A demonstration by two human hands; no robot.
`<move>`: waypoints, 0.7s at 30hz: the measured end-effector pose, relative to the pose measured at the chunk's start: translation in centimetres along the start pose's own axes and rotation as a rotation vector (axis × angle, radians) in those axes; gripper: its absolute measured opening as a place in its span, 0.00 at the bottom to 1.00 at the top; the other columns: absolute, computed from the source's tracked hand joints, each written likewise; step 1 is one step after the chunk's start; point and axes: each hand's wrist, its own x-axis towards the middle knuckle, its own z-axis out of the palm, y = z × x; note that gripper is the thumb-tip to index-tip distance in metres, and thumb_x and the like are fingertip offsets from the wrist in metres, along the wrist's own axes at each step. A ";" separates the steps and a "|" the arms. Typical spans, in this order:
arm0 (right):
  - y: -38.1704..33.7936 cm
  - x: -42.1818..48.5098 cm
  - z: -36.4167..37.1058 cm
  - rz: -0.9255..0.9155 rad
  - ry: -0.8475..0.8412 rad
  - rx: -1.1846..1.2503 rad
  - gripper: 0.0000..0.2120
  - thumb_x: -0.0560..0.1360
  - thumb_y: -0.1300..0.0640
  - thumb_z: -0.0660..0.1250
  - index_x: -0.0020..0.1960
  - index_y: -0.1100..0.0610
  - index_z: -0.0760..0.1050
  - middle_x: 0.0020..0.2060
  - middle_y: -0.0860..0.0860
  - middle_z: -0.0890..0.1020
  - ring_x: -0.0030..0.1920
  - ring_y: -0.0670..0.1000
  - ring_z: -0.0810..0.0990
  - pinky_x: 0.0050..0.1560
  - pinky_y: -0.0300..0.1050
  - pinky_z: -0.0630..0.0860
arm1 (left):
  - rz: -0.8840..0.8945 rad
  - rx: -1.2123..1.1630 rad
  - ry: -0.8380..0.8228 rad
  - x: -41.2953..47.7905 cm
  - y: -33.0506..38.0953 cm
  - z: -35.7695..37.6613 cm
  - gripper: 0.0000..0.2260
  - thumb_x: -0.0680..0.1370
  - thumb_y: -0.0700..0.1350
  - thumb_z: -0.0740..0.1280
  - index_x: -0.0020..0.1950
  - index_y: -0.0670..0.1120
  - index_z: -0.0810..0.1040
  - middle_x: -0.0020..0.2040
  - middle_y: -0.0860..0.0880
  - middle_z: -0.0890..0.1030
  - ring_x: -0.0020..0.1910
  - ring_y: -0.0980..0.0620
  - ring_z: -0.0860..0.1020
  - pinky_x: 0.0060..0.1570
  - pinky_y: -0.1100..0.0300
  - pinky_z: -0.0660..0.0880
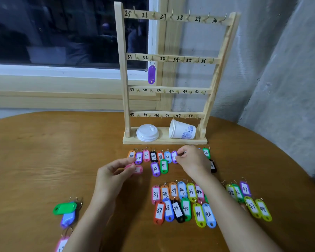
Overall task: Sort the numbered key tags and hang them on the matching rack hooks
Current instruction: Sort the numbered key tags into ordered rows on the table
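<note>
Nearest on the wooden counter [44, 142] lie two sorted rows of key tags numbered 37 to 42 [185, 208], and the right forearm reaches just past them. Beyond, the left hand [115, 171] pinches a pink tag [138, 169], its number blurred, while the right hand [195, 160] curls its fingers against the purple tag marked 31 [174, 157]; I cannot tell whether it grips it. Farthest, the numbered rack [121, 70] holds one hanging purple tag [151, 74] by 32, and a dragged forearm could scramble the rows and send tags to the wrong hooks.

Rack [123, 73] rails handwritten 25 to 48, loose tags [173, 190] reading 25–31, 36–42, 47, 48
</note>
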 end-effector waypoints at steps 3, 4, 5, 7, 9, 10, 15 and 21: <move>0.0 -0.1 0.0 -0.030 0.015 -0.041 0.06 0.76 0.49 0.66 0.51 0.46 0.78 0.47 0.43 0.83 0.46 0.47 0.80 0.31 0.37 0.67 | -0.027 -0.022 0.002 -0.1 0.1 -0.1 0.06 0.72 0.38 0.72 0.42 0.49 0.84 0.42 0.44 0.85 0.42 0.51 0.83 0.35 0.59 0.77; 0.0 -0.2 -0.1 -0.043 0.024 -0.049 0.06 0.76 0.49 0.65 0.51 0.46 0.78 0.47 0.43 0.83 0.46 0.47 0.80 0.32 0.37 0.68 | -0.033 -0.020 0.006 -0.1 0.1 -0.1 0.05 0.72 0.39 0.72 0.43 0.49 0.84 0.42 0.45 0.85 0.44 0.49 0.83 0.37 0.58 0.77; -0.1 -0.5 -0.3 -0.060 0.038 -0.053 0.06 0.76 0.49 0.65 0.52 0.47 0.78 0.47 0.43 0.83 0.46 0.47 0.80 0.32 0.37 0.70 | -0.035 -0.012 0.012 -0.1 0.0 -0.1 0.05 0.72 0.40 0.72 0.43 0.50 0.84 0.43 0.45 0.85 0.45 0.49 0.82 0.39 0.57 0.76; -0.2 -1.3 -0.8 -0.101 0.063 -0.022 0.07 0.76 0.49 0.65 0.52 0.47 0.79 0.45 0.43 0.82 0.45 0.46 0.80 0.34 0.37 0.72 | -0.041 0.001 0.014 -0.2 0.0 -0.1 0.05 0.73 0.40 0.71 0.46 0.49 0.84 0.45 0.45 0.85 0.46 0.49 0.81 0.41 0.55 0.77; -0.6 -2.5 -1.0 -0.136 0.065 0.105 0.05 0.76 0.51 0.65 0.49 0.48 0.80 0.42 0.41 0.81 0.44 0.44 0.79 0.34 0.38 0.72 | -0.060 -0.041 0.004 -0.3 0.2 0.0 0.05 0.74 0.39 0.70 0.47 0.47 0.83 0.46 0.44 0.84 0.44 0.50 0.81 0.41 0.56 0.78; -0.8 -3.3 -0.9 -0.159 0.053 0.180 0.05 0.76 0.51 0.66 0.49 0.48 0.80 0.41 0.41 0.81 0.43 0.42 0.79 0.36 0.39 0.74 | -0.071 -0.074 -0.004 -0.3 0.2 0.0 0.05 0.74 0.38 0.69 0.48 0.46 0.83 0.45 0.43 0.84 0.42 0.51 0.81 0.40 0.57 0.79; -2.5 -6.8 0.5 -0.259 -0.059 0.445 0.04 0.75 0.54 0.68 0.48 0.48 0.81 0.40 0.38 0.82 0.43 0.37 0.79 0.44 0.35 0.77 | -0.095 -0.158 -0.040 -0.9 0.6 0.2 0.03 0.72 0.36 0.70 0.44 0.42 0.82 0.40 0.44 0.84 0.40 0.52 0.82 0.39 0.60 0.81; -3.0 -7.6 1.0 -0.271 -0.091 0.518 0.05 0.75 0.52 0.68 0.49 0.47 0.81 0.39 0.39 0.82 0.42 0.36 0.79 0.40 0.32 0.75 | -0.064 -0.080 -0.077 -1.3 0.7 0.1 0.08 0.71 0.35 0.72 0.48 0.41 0.80 0.36 0.44 0.84 0.35 0.53 0.80 0.42 0.60 0.78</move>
